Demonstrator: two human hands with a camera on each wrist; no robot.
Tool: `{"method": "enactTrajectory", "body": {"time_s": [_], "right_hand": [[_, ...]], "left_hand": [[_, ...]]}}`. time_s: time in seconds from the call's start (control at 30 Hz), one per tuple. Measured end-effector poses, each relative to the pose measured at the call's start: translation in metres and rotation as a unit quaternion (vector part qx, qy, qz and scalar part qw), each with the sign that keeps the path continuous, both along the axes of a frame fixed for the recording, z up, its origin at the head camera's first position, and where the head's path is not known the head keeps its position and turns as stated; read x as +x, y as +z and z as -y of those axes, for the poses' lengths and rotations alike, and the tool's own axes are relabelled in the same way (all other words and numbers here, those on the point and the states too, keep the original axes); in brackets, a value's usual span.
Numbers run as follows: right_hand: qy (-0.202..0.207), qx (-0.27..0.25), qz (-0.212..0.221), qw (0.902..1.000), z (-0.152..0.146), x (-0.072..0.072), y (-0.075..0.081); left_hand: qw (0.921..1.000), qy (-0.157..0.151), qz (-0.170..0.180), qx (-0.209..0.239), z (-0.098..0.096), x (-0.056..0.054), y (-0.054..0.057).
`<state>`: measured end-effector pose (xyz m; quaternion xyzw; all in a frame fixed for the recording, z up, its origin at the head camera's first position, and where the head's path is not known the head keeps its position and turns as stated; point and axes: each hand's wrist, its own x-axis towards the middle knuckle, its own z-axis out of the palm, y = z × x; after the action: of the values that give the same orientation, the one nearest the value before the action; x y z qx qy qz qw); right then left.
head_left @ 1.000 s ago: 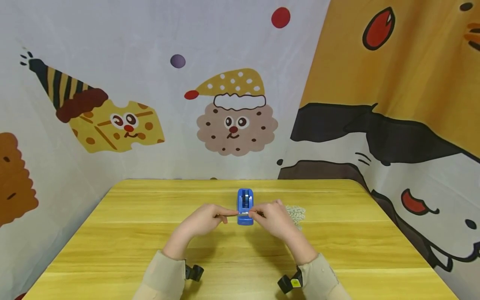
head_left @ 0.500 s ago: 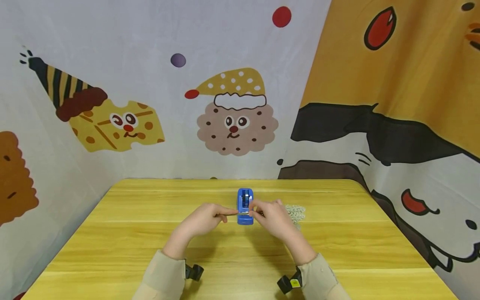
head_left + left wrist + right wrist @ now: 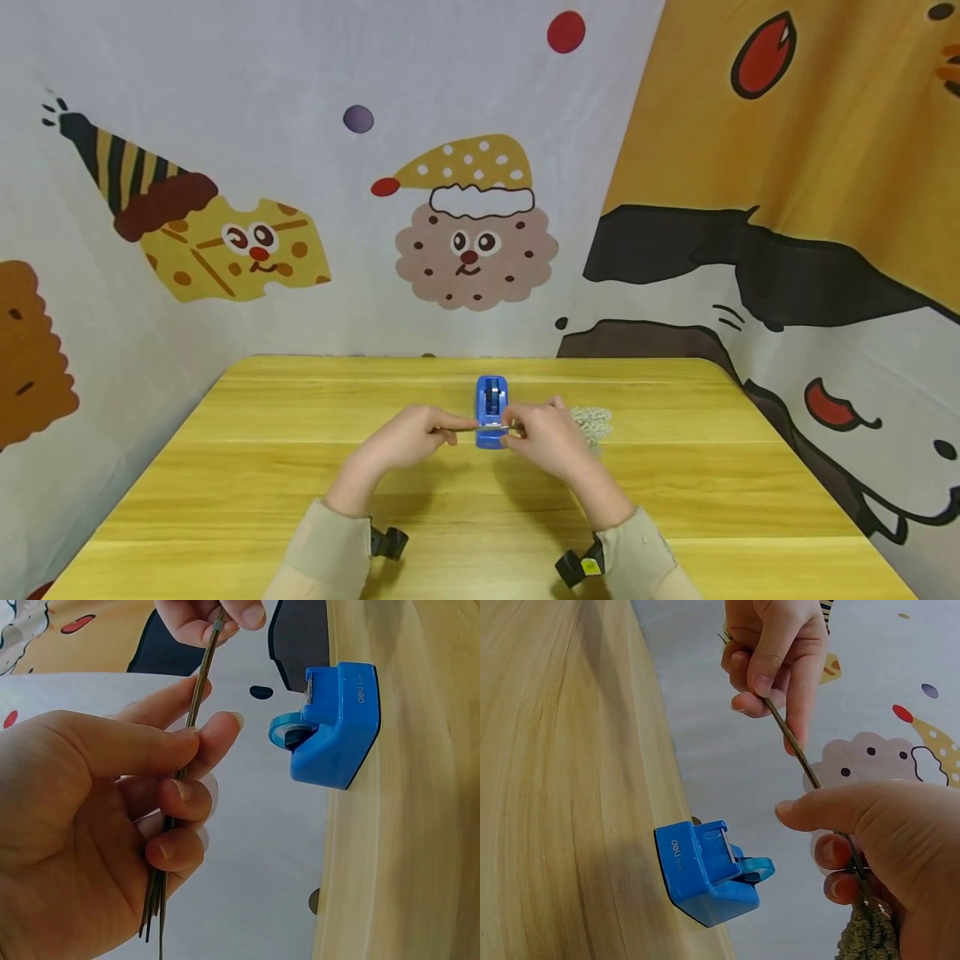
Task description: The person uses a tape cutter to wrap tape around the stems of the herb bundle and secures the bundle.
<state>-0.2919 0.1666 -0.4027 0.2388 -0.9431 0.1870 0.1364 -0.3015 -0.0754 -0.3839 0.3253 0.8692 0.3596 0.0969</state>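
Observation:
Both hands hold a bunch of dried flowers by its thin brown stems (image 3: 196,705), stretched sideways above the table. My left hand (image 3: 408,437) pinches the stems between thumb and fingers, its other fingers curled round the loose lower ends. Near the pale green flower heads (image 3: 592,425), my right hand (image 3: 551,437) has its fingers curled round the stems, while its thumb (image 3: 810,810) reaches out straight. A small bluish band (image 3: 217,625) shows on the stems by the right fingers. The blue tape dispenser (image 3: 491,392) stands on the table behind the stems in the head view.
The wooden table (image 3: 262,475) ends at a far edge just behind the dispenser. A cartoon-printed cloth (image 3: 300,333) hangs close behind it. A roll of bluish tape (image 3: 757,868) sits in the dispenser. Black wrist cameras (image 3: 390,544) hang under both sleeves.
The right thumb and index finger have lifted and shifted slightly right along the stems, so more of the stems shows between the hands. The left hand has stayed in place.

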Motion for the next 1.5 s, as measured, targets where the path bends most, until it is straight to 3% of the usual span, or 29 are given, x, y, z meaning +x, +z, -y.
{"method": "enactTrajectory", "body": {"time_s": [0.33,0.7,0.93,1.07,1.23,1.5], "right_hand": [[0.005,0.009,-0.065,0.9978,0.0,0.002,0.002],[0.001,-0.005,-0.048,0.9989,-0.001,0.006,0.005],[0.012,0.005,-0.051,0.9986,-0.003,0.01,0.006],[0.031,0.02,-0.057,0.9977,-0.007,0.015,0.005],[0.039,0.037,-0.063,0.9965,-0.011,0.018,0.001],[0.047,0.057,-0.078,0.9942,-0.016,0.02,-0.005]], "left_hand": [[1.0,0.002,0.006,0.006,0.0,0.001,0.0],[0.9999,0.006,-0.014,0.001,-0.002,0.001,-0.001],[0.9998,-0.011,-0.017,-0.005,-0.002,0.003,0.0],[0.9979,-0.043,-0.042,-0.021,-0.002,0.004,0.001],[0.99,-0.079,-0.105,-0.052,-0.004,0.006,-0.002],[0.9723,-0.096,-0.19,-0.097,-0.006,0.01,-0.012]]}}
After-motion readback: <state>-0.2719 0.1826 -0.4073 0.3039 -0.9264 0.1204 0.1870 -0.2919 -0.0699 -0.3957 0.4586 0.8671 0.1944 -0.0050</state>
